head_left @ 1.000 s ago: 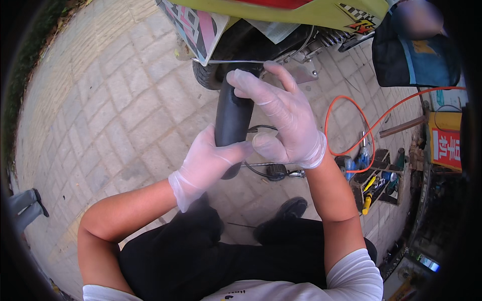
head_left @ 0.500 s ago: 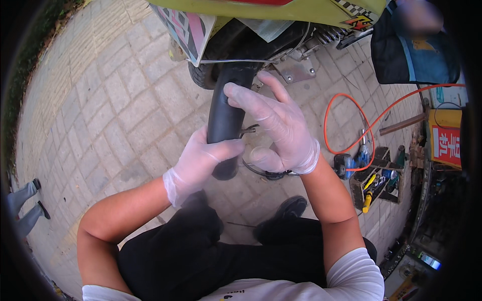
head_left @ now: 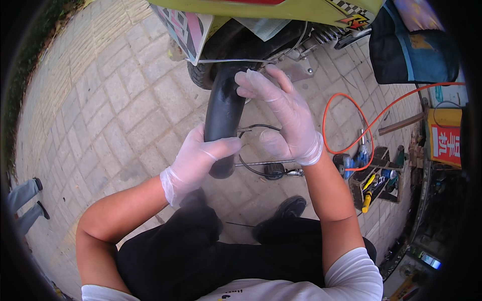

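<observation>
A swollen black inner tube (head_left: 221, 118) slants down from the rear wheel (head_left: 201, 75) of a yellow-green scooter (head_left: 271, 11). My gloved left hand (head_left: 193, 155) is closed round its lower end, thumb across the top. My gloved right hand (head_left: 283, 115) is open beside the tube's right side; its fingertips are at the surface, and I cannot tell if they press on it. Between the hands, a thin black hose (head_left: 256, 126) meets a metal valve stem on the tube. A small round gauge (head_left: 274, 171) lies below on the paving.
An orange air hose (head_left: 325, 118) loops on the brick paving at right. Beside it stand a blue power tool (head_left: 356, 159) and a wooden tool crate (head_left: 362, 193) with yellow-handled tools. A blue-black cover (head_left: 414, 57) hangs at upper right. A bystander's legs (head_left: 27, 200) show at far left.
My right hand has shifted a little right, its fingers drawn back from over the tube to its edge. The gauge and hose beneath are now more visible. My left hand keeps its grip.
</observation>
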Tool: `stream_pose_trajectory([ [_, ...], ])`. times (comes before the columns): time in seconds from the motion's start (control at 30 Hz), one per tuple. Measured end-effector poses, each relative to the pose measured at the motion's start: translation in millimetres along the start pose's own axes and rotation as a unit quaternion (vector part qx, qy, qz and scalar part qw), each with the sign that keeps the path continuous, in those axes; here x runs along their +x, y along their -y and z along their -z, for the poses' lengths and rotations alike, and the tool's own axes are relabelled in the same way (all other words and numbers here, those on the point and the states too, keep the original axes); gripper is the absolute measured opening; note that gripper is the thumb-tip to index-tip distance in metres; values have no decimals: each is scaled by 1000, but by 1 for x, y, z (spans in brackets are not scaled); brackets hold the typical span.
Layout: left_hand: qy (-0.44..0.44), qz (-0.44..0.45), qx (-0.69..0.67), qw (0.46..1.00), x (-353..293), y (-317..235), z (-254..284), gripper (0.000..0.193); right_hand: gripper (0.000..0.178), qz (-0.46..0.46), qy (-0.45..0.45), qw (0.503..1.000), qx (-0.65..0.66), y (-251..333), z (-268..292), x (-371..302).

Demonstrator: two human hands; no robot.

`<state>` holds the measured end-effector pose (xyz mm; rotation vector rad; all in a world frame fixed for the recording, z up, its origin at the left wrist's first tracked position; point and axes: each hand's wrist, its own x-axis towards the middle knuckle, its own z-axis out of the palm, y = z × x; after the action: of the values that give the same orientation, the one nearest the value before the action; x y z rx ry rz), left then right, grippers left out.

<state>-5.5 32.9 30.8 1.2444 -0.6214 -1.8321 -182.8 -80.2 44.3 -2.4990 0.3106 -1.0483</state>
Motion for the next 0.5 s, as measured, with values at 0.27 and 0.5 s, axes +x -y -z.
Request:
stream_pose_trajectory([
  [0.27,-2,5,-36,999,0,2,3,42,75,-18,-29,998,45,3,-9,-20],
  [0.5,4,-13,-31,999,2,5,2,42,74,-126,-87,988,19,6,-23,-29],
])
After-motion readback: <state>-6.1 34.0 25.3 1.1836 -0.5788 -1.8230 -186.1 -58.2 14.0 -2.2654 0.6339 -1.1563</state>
